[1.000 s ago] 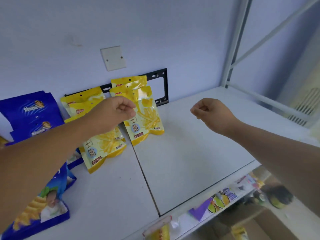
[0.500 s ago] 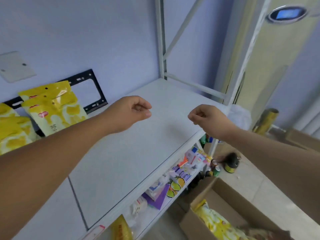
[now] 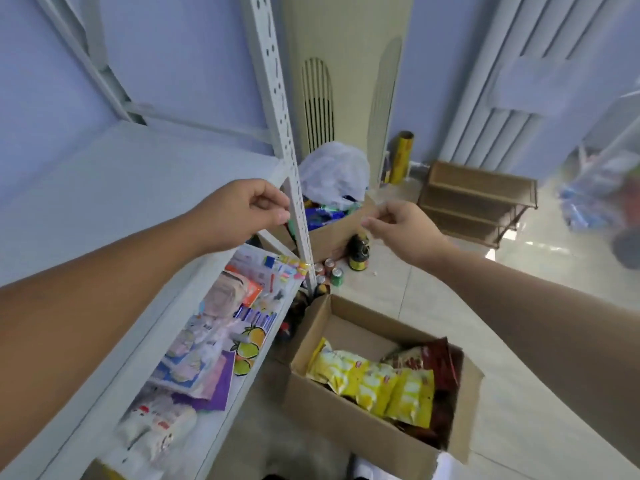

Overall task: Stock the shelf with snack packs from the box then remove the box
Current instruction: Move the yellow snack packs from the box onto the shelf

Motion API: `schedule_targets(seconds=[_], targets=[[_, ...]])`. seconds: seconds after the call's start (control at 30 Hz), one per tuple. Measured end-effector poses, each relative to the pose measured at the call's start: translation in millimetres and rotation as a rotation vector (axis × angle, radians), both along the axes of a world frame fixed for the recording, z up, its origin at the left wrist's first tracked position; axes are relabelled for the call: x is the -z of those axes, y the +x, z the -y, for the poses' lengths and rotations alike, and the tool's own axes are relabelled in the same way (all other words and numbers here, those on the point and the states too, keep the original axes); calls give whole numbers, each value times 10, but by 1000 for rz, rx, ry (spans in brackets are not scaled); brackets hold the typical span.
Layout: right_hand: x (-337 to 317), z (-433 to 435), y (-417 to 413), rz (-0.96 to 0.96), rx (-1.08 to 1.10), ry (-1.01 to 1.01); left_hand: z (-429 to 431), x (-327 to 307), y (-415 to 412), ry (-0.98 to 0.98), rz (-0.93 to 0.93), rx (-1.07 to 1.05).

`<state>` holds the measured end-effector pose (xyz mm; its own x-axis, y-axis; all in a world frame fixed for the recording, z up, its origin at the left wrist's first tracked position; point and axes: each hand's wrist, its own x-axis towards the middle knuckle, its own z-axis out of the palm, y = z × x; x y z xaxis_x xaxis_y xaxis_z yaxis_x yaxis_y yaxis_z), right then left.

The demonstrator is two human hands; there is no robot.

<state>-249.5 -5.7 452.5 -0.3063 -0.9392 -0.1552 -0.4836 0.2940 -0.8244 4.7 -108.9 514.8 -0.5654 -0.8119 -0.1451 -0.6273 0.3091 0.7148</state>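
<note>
Both hands hung in the air between the shelf and the floor, and neither carried anything. The left hand (image 3: 242,213) was at the front corner of the top shelf board (image 3: 121,188), just beside the white upright post (image 3: 277,98), its fingers curled in with the thumb against them. The right hand (image 3: 403,230), a little to the right of it, was likewise curled on nothing.

The box (image 3: 346,420) stood open on the floor, near and to the right, below the hands. A row of yellow snack packs (image 3: 374,379) lay in it, with red packs (image 3: 440,362) on their far right.

The stretch of top board in view held no packs. Assorted goods (image 3: 214,341) lay on the lower level. Judging by the full box, stocking was far from finished: many packs were left to move, and the box could not yet go.
</note>
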Motion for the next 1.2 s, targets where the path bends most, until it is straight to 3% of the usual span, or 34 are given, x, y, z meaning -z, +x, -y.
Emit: schedule_targets(seconds=[0.2,0.37,0.5,0.83,1.2], targets=[[588,-506,-348,124,257,142,221,753,-668,86,175,250],[1241,-1122,-329,236,693,247,305,1389,-1128,149,292,485],[1745,-1433,-191,292,831,307,310,1854,-1294,211,346,610],[2670,-1626,22,429,1015,433,182,3044,-1477,384,468,676],[3953,-1822,240,531,1073,552,-66,4487,-1613,588,493,556]])
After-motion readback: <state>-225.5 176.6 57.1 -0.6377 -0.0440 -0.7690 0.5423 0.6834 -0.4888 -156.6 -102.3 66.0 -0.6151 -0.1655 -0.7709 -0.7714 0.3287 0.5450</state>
